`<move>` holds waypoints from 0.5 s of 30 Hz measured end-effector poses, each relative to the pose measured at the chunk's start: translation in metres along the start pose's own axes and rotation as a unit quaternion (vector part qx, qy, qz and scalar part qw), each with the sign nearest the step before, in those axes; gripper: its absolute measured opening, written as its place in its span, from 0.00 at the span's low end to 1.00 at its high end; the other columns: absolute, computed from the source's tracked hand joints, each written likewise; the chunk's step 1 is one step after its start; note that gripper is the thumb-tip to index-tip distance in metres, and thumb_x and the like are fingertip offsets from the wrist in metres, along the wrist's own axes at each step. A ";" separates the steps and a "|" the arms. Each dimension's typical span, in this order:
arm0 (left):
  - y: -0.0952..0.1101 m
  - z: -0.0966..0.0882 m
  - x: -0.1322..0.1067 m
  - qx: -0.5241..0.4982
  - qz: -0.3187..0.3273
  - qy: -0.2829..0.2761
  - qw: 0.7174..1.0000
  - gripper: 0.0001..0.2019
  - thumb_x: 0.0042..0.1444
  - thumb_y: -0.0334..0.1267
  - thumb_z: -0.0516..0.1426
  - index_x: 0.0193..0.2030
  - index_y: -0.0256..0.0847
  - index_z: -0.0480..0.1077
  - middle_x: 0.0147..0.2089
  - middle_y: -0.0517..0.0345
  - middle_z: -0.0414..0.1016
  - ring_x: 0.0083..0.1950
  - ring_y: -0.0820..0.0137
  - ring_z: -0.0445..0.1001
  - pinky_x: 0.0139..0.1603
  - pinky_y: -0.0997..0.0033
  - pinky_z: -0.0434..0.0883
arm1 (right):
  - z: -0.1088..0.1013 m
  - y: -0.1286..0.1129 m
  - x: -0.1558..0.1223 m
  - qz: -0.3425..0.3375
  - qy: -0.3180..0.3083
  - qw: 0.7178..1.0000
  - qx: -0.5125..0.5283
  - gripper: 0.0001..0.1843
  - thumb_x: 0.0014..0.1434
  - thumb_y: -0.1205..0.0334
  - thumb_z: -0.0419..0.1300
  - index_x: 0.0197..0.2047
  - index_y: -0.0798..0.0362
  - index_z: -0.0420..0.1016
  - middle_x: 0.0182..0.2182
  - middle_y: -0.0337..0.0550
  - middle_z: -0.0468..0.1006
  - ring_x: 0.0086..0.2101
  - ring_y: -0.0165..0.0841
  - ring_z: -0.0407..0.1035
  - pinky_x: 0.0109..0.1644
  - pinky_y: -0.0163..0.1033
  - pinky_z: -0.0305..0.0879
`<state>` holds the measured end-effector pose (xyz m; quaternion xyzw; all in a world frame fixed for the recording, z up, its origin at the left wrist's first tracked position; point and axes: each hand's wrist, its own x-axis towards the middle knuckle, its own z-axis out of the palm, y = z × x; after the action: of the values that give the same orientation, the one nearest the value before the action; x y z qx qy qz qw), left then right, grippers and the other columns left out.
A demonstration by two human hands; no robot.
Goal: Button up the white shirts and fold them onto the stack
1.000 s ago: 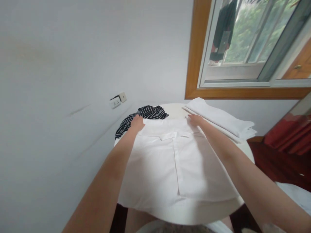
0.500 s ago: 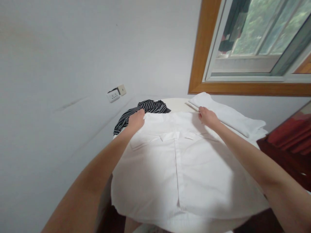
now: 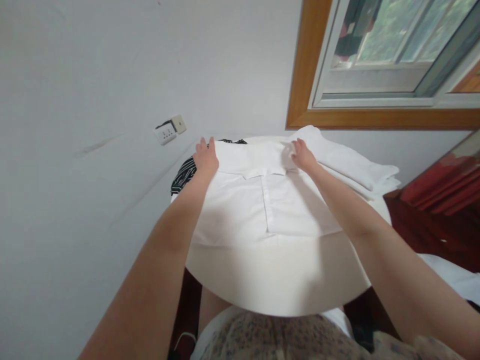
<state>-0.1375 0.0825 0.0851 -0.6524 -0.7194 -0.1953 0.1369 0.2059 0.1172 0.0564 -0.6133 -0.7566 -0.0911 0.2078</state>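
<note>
A white shirt [image 3: 236, 210] with a centre placket lies on a round cream table [image 3: 277, 280], its far part turned over into a band. At the band's far left corner, my left hand [image 3: 206, 159] rests with its fingers stretched forward and slightly apart; its thumb is hidden. At the far right corner, my right hand [image 3: 303, 156] has its fingers curled on the shirt's edge, where the cloth is slightly bunched. A black-and-white striped garment [image 3: 183, 176] lies partly under my left hand and the shirt.
A folded white garment [image 3: 348, 162] lies at the table's right rim. Behind the table are a wall with a socket [image 3: 165, 133] and a wood-framed window [image 3: 375, 119]. Red cloth [image 3: 442, 185] hangs at the right, and white fabric [image 3: 450, 275] lies lower right.
The shirt has moved away from me toward the wall, baring the table's near part. It covers more of the striped garment. My left fingers have straightened from their grip.
</note>
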 end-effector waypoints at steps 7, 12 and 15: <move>0.031 0.019 -0.087 -0.055 0.275 -0.093 0.955 0.23 0.63 0.42 0.47 0.64 0.45 0.61 0.73 0.53 0.49 0.69 0.53 0.51 0.66 0.46 0.51 | -0.006 -0.032 -0.087 -0.237 -0.117 0.957 0.118 0.25 0.66 0.53 0.48 0.63 0.55 0.64 0.63 0.54 0.62 0.61 0.43 0.59 0.64 0.51 0.54; 0.069 0.035 -0.146 -0.104 0.306 -0.182 0.929 0.24 0.67 0.48 0.41 0.67 0.50 0.58 0.72 0.56 0.52 0.71 0.58 0.50 0.69 0.47 0.46 | -0.001 -0.059 -0.156 -0.238 -0.187 0.946 0.120 0.31 0.68 0.44 0.41 0.68 0.49 0.57 0.68 0.51 0.55 0.66 0.45 0.49 0.65 0.60 0.46; 0.080 0.042 -0.161 -0.099 0.275 -0.209 0.933 0.28 0.66 0.54 0.41 0.70 0.51 0.52 0.73 0.55 0.49 0.73 0.55 0.45 0.69 0.41 0.42 | 0.008 -0.066 -0.182 -0.198 -0.161 0.963 0.092 0.32 0.68 0.43 0.39 0.70 0.48 0.52 0.69 0.50 0.50 0.67 0.46 0.42 0.66 0.63 0.38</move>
<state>-0.0379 -0.0352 -0.0167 -0.8611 -0.5011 -0.0790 -0.0333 0.1699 -0.0568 -0.0206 -0.4364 -0.8912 0.0397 0.1170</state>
